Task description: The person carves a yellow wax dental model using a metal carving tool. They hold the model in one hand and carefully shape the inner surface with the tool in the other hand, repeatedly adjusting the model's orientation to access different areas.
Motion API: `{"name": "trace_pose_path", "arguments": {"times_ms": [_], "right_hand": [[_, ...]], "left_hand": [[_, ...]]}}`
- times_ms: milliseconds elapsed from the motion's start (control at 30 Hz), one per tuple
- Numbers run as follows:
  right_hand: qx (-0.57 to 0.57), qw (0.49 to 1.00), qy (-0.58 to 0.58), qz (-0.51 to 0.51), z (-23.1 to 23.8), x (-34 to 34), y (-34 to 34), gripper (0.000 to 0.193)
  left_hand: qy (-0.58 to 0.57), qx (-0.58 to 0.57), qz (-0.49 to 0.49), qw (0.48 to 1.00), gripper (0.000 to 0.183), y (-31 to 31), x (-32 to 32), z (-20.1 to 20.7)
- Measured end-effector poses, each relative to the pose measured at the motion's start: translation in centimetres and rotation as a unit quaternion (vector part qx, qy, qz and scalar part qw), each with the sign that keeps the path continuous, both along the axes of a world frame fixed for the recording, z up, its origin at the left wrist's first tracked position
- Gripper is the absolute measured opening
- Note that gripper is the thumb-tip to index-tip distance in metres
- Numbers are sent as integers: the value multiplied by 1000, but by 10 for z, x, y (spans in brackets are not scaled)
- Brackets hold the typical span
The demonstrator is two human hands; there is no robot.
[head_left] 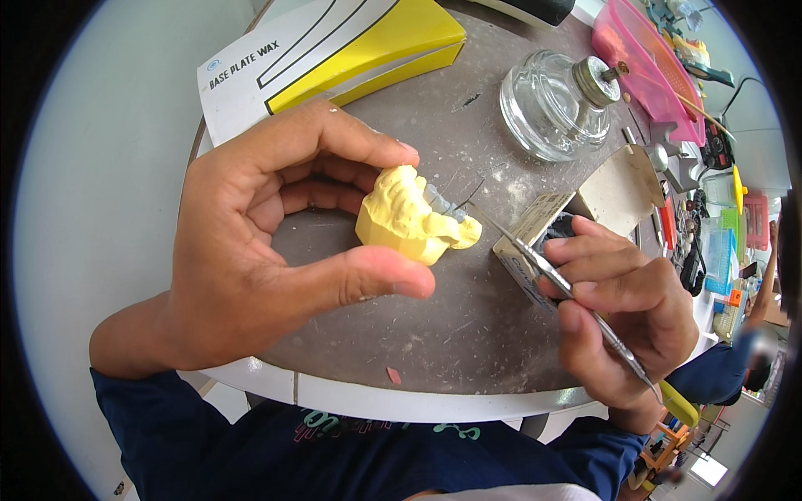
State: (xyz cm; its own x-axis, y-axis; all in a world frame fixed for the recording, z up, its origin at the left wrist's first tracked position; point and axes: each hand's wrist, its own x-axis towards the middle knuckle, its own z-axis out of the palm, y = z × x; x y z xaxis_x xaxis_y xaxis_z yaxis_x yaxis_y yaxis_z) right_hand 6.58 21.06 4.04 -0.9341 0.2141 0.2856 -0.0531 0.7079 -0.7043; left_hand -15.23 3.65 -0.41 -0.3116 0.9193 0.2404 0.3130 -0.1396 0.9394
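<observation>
Between the thumb and fingers of my left hand (251, 217) is a yellow plaster dental model (397, 215), held up above the table. A greyish, waxy-looking patch (438, 200) sits on the model's right side. My right hand (622, 305) grips a slim metal dental carving tool (576, 302) like a pen. The tool's thin, bent tip points up and left, close to the model's right end; whether it touches cannot be made out. Behind my right fingers stands a small open cardboard box (539, 225) with something dark inside, partly hidden by the hand.
A yellow and white box (359, 58) lies at the back left. Toward the back right stand a glass spirit burner (555, 104) and a pink plastic basket (643, 71). Small pink scrap (393, 376) lies near the table's front edge. Another person (735, 359) is at far right.
</observation>
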Motion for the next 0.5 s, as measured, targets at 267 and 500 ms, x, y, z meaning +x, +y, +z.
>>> {"name": "trace_pose_path", "arguments": {"times_ms": [267, 500], "right_hand": [[4, 1000, 3, 3, -1, -2, -1, 15], [-12, 988, 107, -113, 9, 8, -2, 19]], "left_hand": [[3, 0, -1, 1000, 73, -2, 0, 0], [1, -5, -39, 999, 71, -2, 0, 6]]}}
